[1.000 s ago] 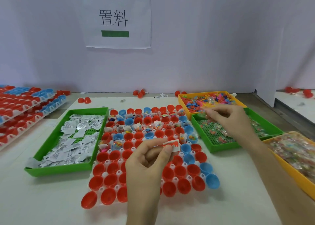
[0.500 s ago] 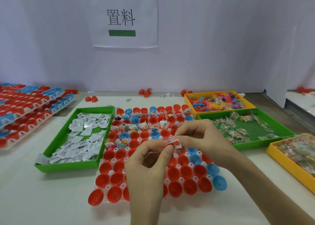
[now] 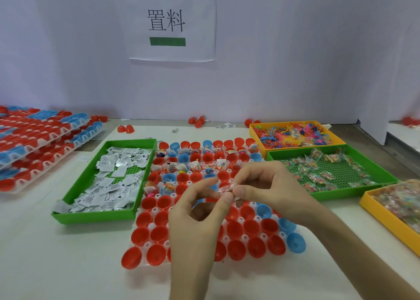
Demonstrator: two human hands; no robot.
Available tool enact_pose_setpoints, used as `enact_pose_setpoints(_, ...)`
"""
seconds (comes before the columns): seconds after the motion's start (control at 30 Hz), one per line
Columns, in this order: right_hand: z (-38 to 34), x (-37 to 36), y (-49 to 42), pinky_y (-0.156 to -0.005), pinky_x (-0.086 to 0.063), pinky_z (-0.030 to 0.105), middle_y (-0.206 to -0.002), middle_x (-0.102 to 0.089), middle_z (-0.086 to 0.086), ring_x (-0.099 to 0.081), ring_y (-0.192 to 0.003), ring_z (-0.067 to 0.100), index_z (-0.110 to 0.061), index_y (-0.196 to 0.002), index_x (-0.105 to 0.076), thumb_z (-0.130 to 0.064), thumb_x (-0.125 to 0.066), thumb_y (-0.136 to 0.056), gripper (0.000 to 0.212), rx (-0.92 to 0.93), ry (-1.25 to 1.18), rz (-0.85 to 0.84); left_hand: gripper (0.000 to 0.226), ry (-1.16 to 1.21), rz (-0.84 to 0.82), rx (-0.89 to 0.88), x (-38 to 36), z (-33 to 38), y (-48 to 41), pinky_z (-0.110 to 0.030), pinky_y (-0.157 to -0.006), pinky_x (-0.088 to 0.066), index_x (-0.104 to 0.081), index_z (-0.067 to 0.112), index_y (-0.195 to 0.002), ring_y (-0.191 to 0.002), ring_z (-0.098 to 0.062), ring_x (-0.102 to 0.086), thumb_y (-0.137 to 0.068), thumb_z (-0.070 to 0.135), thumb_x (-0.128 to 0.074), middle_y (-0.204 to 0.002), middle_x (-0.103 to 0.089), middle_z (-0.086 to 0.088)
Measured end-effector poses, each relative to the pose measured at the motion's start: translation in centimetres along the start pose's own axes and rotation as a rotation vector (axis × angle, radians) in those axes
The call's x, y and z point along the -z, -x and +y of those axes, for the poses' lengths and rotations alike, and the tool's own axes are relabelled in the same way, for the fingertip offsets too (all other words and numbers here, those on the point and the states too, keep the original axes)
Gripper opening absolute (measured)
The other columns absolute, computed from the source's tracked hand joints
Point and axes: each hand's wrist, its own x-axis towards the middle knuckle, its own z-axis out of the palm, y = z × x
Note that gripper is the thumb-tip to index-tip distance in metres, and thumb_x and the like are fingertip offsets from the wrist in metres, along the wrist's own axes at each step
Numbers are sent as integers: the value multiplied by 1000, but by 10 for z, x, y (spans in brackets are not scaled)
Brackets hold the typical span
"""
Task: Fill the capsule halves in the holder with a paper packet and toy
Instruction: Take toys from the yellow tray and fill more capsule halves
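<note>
Over white table [image 3: 68, 254] and holder [image 3: 152, 226], left hand [image 3: 195, 213] and right hand [image 3: 270, 190] pinch a small packet [image 3: 225, 188]

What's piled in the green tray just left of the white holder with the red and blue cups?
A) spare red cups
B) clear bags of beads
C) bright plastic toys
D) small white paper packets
D: the green tray to the left of the holder holds a loose heap of small white printed paper packets.
</note>
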Motion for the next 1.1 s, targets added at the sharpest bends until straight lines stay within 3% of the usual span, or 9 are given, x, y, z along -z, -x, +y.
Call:
enact_pose_setpoints(0.13, 0, -2, 0, -73, -57, 21, -85, -74, 2, -73, -80, 17, -21, -86, -77, -24, -78, -82, 6, 41, 0, 20, 11, 2, -36, -25, 1, 4, 0, -15, -68, -55, -79, 33, -81, -78, -11, -72, -70, 33, -76, -80, -76, 4)
enact_pose_setpoints(0.37, -10, -14, -19, -73, -57, 19, -88, -77, -4, -74, -85, 14, -23, -92, -79, -14, -77, -86, 12, 64, 120, -24, 9, -17, 107, -104, 10, 7, -2, -18, -66, -56, -78, 33, -82, -74, -12, -72, -75, 27, -76, -77, -76, 5)
enact_pose_setpoints(0.47, -11, -22, -41, -70, -55, 12, -83, -76, -11, -73, -78, 4, -22, -91, -79, -13, -78, -86, 11, 76, 307, 19, 23, 16, 297, -96, 20, 4, -5, -19, -59, -56, -75, 31, -90, -63, -11, -68, -86, 9, -73, -72, -73, 8)
enact_pose_setpoints(0.57, -2, -38, -67, -71, -51, 7, -81, -75, -14, -69, -76, -3, -21, -91, -80, -16, -78, -85, 8, 89, 564, 63, 28, 54, 492, -144, 33, 8, -8, -22, -61, -57, -74, 29, -90, -62, -9, -68, -91, 2, -67, -73, -73, 3)
enact_pose_setpoints(0.67, 8, -54, -83, -75, -52, 12, -84, -74, -13, -67, -76, -2, -22, -93, -80, -20, -76, -87, 7, 76, 719, -11, 33, 83, 589, -206, 44, 13, -12, -18, -61, -55, -72, 29, -84, -59, -8, -66, -90, -2, -64, -70, -72, 6)
enact_pose_setpoints(0.8, 15, -64, -93, -85, -56, 22, -87, -75, -11, -66, -76, 0, -20, -94, -80, -17, -74, -88, 9, 49, 823, -48, 37, 98, 628, -237, 53, 13, -14, -18, -63, -55, -69, 28, -81, -58, -9, -64, -90, -6, -61, -71, -71, 11)
enact_pose_setpoints(1.0, 16, -68, -98, -77, -48, 12, -85, -74, -12, -64, -73, -1, -20, -92, -79, -16, -72, -88, 9, 9, 836, -95, 34, 108, 646, -230, 58, 10, -16, -20, -65, -56, -68, 26, -84, -59, -11, -64, -91, -6, -61, -69, -70, 11)
enact_pose_setpoints(1.1, 17, -69, -99, -79, -50, 13, -86, -74, -10, -65, -75, 0, -20, -93, -79, -16, -71, -89, 10, 1, 858, -111, 33, 119, 647, -219, 58, 8, -16, -20, -64, -56, -68, 24, -85, -59, -12, -64, -90, -7, -61, -69, -70, 10)
